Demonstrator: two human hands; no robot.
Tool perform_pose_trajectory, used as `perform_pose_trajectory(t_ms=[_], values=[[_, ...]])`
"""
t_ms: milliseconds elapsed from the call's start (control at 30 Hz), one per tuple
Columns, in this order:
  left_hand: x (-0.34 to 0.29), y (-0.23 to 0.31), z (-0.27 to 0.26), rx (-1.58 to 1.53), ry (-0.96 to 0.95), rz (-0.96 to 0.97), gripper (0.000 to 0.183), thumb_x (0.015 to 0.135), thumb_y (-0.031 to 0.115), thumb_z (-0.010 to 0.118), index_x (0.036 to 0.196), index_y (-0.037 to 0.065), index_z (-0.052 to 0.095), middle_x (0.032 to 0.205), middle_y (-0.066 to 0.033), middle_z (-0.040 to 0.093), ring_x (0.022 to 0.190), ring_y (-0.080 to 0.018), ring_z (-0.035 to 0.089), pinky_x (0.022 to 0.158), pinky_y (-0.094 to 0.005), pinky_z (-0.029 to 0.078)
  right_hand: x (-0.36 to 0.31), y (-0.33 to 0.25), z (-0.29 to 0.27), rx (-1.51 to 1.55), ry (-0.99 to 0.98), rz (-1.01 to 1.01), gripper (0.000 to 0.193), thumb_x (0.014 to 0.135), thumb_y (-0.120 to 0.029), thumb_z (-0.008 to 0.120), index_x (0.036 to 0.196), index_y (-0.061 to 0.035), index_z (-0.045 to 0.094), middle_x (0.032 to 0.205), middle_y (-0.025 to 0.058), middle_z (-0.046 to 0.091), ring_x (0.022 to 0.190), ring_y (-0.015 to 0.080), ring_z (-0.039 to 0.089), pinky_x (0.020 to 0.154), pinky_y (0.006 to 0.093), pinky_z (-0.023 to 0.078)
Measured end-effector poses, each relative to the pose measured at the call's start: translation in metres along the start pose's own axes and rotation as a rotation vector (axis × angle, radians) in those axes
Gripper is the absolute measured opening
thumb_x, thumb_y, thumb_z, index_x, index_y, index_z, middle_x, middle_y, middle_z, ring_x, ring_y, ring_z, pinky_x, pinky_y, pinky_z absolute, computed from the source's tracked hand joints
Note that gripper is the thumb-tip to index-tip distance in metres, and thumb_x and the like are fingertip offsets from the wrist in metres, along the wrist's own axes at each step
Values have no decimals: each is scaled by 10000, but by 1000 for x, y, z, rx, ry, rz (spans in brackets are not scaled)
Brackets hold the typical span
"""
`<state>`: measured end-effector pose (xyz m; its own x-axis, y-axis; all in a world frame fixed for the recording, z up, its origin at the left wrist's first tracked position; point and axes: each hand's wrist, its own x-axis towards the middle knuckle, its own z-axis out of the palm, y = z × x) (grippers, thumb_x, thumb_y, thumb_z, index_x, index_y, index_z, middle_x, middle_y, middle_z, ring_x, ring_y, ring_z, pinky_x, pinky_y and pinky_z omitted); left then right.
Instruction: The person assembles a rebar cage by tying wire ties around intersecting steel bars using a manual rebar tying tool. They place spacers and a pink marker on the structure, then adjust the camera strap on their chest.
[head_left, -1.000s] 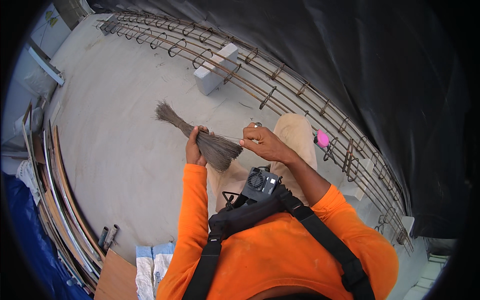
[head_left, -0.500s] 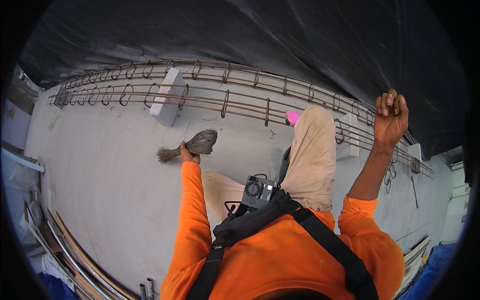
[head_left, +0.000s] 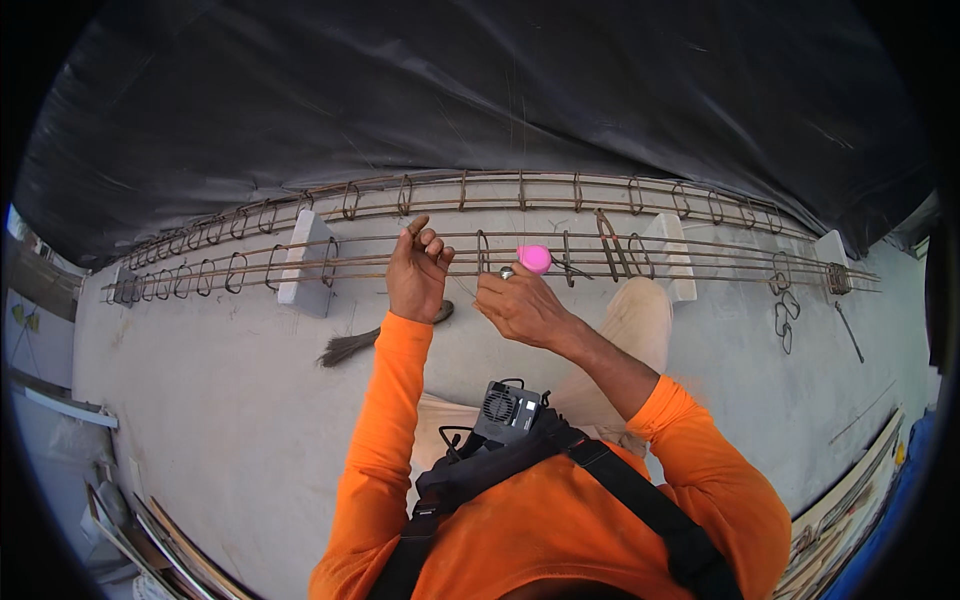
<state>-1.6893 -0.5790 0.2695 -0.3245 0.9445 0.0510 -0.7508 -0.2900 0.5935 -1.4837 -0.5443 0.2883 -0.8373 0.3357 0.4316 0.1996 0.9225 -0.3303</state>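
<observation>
Both hands are raised over the near rebar cage [head_left: 385, 262]. My left hand [head_left: 418, 278] is closed, its fingers curled and the index finger pointing up. Just right of it, my right hand [head_left: 528, 308] is closed, with a ring on one finger. A thin strand of tie wire [head_left: 463, 287] shows between the two hands; its ends are hard to make out. Beyond the right knuckles sits a pink rounded thing [head_left: 535, 260], its kind unclear. The bundle of tie wire [head_left: 350, 346] lies on the floor, partly hidden behind my left wrist.
Pale blocks [head_left: 308, 262] prop up the near cage. A second rebar cage [head_left: 460, 190] runs behind it, before black sheeting [head_left: 450, 80]. Pincers [head_left: 610, 243] rest on the bars. Loose stirrups [head_left: 785, 310] and a rod-like tool [head_left: 849, 332] lie right. Boards [head_left: 845, 505] edge the floor.
My left hand has let go of the wire bundle, now on the floor, and has moved up to the cage. My right hand has come down and leftward beside it. The view has shifted.
</observation>
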Motion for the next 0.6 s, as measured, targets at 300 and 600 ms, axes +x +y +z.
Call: perform_pose_trajectory(t_ms=[300, 600], values=[[35, 2, 63, 111, 154, 404, 264, 1121, 339, 409, 1183, 104, 509, 814, 40, 387, 677, -67, 353, 606, -221, 365, -106, 70, -54, 122, 23, 242, 236, 973, -249, 647, 852, -59, 579, 841, 83, 598, 674, 353, 631, 588, 469, 483], [29, -56, 99, 234, 137, 415, 281, 1118, 361, 412, 1099, 105, 527, 777, 50, 361, 658, -49, 322, 577, -205, 329, -160, 98, -101, 242, -287, 311, 286, 985, -317, 641, 1122, -70, 687, 989, 105, 672, 885, 320, 669, 775, 433, 516]])
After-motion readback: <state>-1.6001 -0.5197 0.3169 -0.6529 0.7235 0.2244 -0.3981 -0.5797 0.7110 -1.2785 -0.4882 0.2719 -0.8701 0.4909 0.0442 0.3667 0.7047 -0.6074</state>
